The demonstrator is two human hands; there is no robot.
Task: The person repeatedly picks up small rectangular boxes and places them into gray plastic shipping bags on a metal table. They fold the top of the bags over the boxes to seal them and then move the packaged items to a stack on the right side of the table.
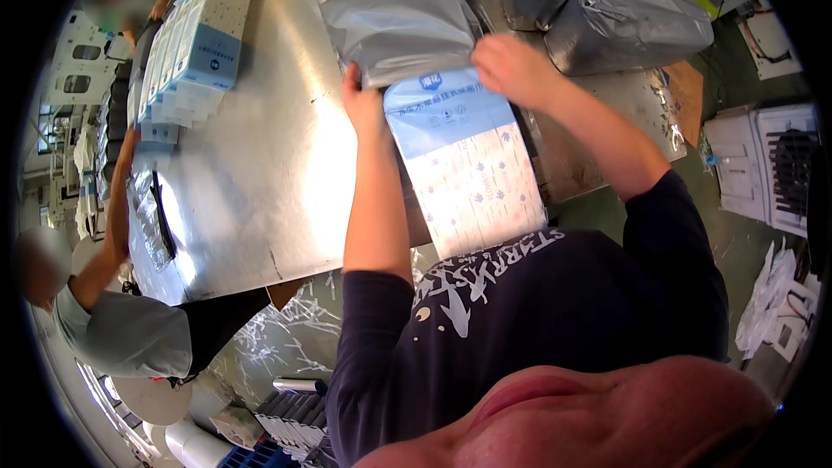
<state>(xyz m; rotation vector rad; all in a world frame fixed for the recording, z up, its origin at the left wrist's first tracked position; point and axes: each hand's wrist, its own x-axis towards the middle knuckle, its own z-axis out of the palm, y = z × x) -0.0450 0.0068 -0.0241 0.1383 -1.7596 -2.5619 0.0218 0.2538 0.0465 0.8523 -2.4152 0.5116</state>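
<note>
We have the blue-and-white package (468, 178) in front of us, its far end at the mouth of the grey bag (394, 13), its near end close to our dark shirt (555, 321) and, as it looks, past the near edge of the table (286, 199); the step in hand seems to be bringing bag and package together. Our right hand (513, 69) is closed, fingers bent on the bag's edge at the package's far right corner; our left hand (364, 104) is at the left corner of the mouth, thumb side up, but its fingertips are partly hidden, so we cannot tell how firmly it grips. To do this well, we should spread the mouth evenly between both corners, since thin film probably snags or tears if one side leads; we should hold the package square to the opening, easing its corners in one after the other; the near end, we judge, wants some support, as it could sag and pull the far end askew; the filled grey bags (633, 26) to the right and the upright packs (195, 52) to the left are well apart from our hands, which leaves us elbow room.
</note>
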